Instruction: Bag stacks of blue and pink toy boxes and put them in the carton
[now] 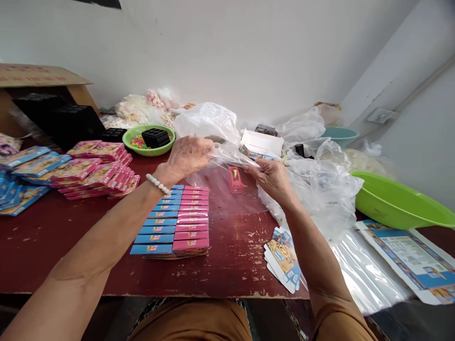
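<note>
Both hands are raised over the dark red table (42, 241), pinching a clear plastic bag (227, 154) between them. My left hand (188, 156), with a white bead bracelet on the wrist, grips the bag's left edge. My right hand (272, 177) holds its right edge with curled fingers. Below the hands lies a neat block of blue and pink small boxes (172, 220) in two columns. A small red tape cutter (235, 180) sits just behind the bag.
Piles of pink and blue boxes (95, 170) lie at left. A green bowl with a black tray (149, 139) stands behind. Flat printed cartons (284, 258), clear bags (320, 189), a large green basin (398, 203) and a printed sheet (412, 255) fill the right.
</note>
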Demonstrator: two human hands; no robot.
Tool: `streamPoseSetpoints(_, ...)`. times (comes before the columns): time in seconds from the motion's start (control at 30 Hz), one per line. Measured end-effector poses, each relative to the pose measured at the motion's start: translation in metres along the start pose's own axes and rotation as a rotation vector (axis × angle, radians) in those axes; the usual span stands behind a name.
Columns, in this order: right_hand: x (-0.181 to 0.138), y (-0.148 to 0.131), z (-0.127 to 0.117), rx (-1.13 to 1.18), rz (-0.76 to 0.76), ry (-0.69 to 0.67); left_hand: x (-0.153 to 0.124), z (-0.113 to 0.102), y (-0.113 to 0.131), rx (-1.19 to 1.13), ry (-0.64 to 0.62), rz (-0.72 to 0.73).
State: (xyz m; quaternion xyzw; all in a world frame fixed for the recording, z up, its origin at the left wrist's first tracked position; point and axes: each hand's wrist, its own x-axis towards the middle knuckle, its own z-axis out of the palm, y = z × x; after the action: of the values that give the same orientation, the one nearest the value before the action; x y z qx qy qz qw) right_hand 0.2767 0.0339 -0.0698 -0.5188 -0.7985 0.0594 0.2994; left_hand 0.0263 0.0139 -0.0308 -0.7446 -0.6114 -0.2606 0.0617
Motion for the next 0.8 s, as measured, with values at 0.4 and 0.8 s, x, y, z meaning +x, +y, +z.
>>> streamPoseSetpoints(0.4, 0.012, -0.002, 0.000, -0.409, 0.007, -0.024, -0.003, -0.014, -0.001, 0.388, -0.042, -0.051)
streamPoseSetpoints(0.8, 0.028, 0.014, 0.037, 0.145, -0.076, 0.034, -0.010, -0.012, -0.024, 0.186, 0.120, -0.210)
